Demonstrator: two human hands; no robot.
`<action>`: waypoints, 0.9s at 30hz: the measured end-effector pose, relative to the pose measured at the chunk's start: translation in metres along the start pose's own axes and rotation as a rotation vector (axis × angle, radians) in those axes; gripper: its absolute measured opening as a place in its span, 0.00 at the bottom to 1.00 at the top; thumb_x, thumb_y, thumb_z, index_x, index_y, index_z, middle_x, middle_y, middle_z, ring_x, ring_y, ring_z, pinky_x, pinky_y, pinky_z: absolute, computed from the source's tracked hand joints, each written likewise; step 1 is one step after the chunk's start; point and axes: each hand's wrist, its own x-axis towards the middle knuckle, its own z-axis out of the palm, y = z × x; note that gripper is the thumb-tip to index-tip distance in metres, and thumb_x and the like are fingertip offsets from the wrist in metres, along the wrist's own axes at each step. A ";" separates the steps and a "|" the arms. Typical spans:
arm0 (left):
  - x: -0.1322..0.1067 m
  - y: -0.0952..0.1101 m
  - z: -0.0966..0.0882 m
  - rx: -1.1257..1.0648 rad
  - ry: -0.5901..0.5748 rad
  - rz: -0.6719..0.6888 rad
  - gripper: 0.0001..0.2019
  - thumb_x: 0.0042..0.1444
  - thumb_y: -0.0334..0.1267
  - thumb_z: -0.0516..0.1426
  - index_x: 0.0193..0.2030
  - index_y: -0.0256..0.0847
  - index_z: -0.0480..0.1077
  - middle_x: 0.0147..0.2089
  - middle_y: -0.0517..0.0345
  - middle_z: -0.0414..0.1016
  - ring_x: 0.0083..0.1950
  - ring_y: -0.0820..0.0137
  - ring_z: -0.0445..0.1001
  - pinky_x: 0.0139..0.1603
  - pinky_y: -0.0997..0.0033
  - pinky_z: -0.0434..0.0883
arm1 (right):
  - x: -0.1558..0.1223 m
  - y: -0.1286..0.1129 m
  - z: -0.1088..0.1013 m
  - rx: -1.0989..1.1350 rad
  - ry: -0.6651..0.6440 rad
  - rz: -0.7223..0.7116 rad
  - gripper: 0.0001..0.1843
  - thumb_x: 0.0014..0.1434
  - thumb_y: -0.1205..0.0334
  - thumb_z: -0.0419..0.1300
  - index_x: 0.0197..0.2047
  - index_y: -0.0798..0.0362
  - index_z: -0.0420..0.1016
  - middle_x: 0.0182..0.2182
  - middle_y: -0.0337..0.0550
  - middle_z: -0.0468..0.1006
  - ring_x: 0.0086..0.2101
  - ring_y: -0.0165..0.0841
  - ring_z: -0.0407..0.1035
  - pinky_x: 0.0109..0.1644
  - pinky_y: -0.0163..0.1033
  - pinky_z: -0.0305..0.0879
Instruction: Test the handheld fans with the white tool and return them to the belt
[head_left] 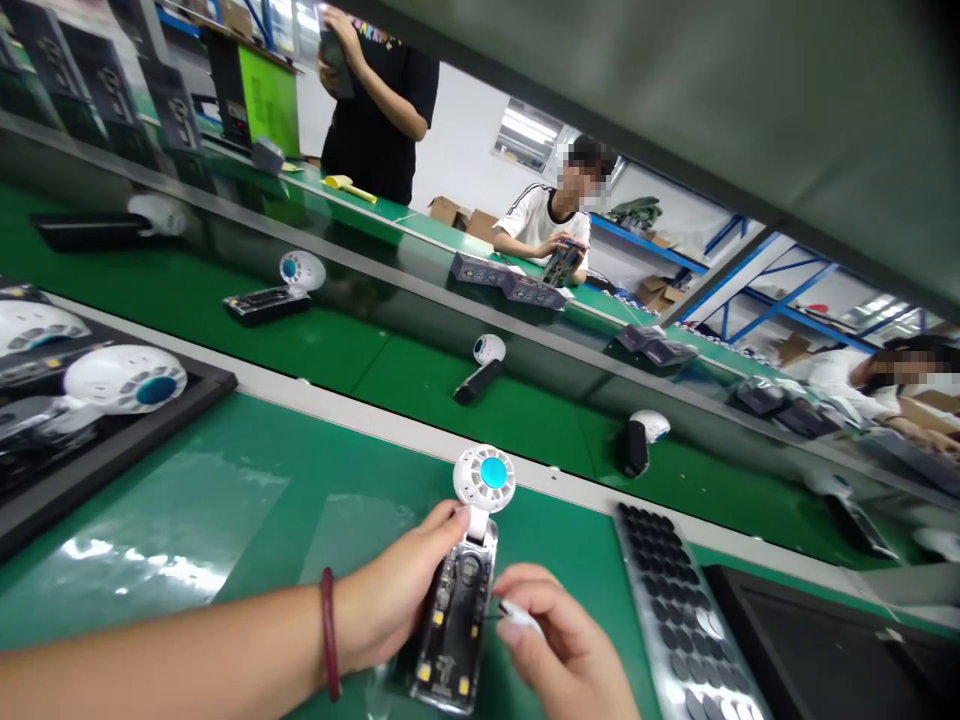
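Note:
My left hand (397, 595) is wrapped round a small handheld fan (465, 590) with a clear body, exposed circuit board and a white round head with a blue centre. It holds the fan flat over the green table. My right hand (559, 645) is just right of the fan body, with thumb and forefinger pinched on a small white piece with thin wires. A dark red band sits on my left wrist.
A sheet of round black pads (679, 620) lies to the right, beside a black tray (840, 650). A black tray with fans (112, 400) is at left. Several fans (480, 365) lie on the green conveyor belt. Other people sit and stand across the line.

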 end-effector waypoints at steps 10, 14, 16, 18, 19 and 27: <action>0.002 -0.010 -0.013 0.165 -0.086 0.012 0.12 0.56 0.48 0.46 0.34 0.44 0.61 0.33 0.64 0.61 0.40 0.72 0.59 0.47 0.67 0.56 | 0.014 0.003 -0.001 -0.686 -0.079 -0.241 0.11 0.54 0.71 0.50 0.35 0.49 0.69 0.31 0.37 0.71 0.31 0.25 0.68 0.35 0.24 0.62; 0.003 -0.012 -0.017 0.182 -0.072 -0.008 0.12 0.56 0.49 0.45 0.35 0.45 0.62 0.33 0.64 0.60 0.39 0.72 0.59 0.48 0.65 0.56 | 0.012 0.008 0.000 -0.720 -0.080 -0.298 0.12 0.54 0.73 0.48 0.37 0.49 0.67 0.32 0.37 0.71 0.32 0.24 0.68 0.35 0.23 0.62; 0.004 -0.012 -0.017 0.190 -0.069 -0.014 0.12 0.56 0.49 0.45 0.37 0.46 0.63 0.34 0.64 0.61 0.40 0.72 0.58 0.49 0.66 0.56 | 0.012 0.009 0.002 -0.710 -0.063 -0.295 0.12 0.54 0.72 0.47 0.36 0.49 0.67 0.32 0.38 0.70 0.31 0.25 0.67 0.34 0.24 0.62; 0.004 -0.012 -0.018 0.201 -0.073 -0.018 0.12 0.56 0.49 0.45 0.40 0.48 0.63 0.35 0.64 0.61 0.41 0.73 0.58 0.50 0.66 0.55 | 0.011 0.009 0.004 -0.710 -0.048 -0.294 0.12 0.55 0.72 0.47 0.35 0.48 0.66 0.32 0.37 0.69 0.30 0.24 0.67 0.33 0.24 0.62; 0.004 -0.012 -0.017 0.207 -0.075 -0.019 0.12 0.56 0.49 0.45 0.41 0.49 0.63 0.35 0.64 0.62 0.42 0.73 0.59 0.50 0.67 0.55 | 0.011 0.009 0.004 -0.716 -0.047 -0.301 0.12 0.55 0.72 0.47 0.35 0.48 0.66 0.31 0.37 0.68 0.29 0.24 0.66 0.33 0.24 0.61; 0.004 -0.010 -0.016 0.268 -0.033 -0.004 0.13 0.55 0.50 0.47 0.43 0.50 0.64 0.40 0.65 0.66 0.43 0.73 0.62 0.48 0.73 0.58 | 0.009 0.009 0.001 -0.754 -0.090 -0.242 0.11 0.55 0.69 0.46 0.35 0.47 0.67 0.31 0.35 0.70 0.30 0.24 0.68 0.33 0.25 0.62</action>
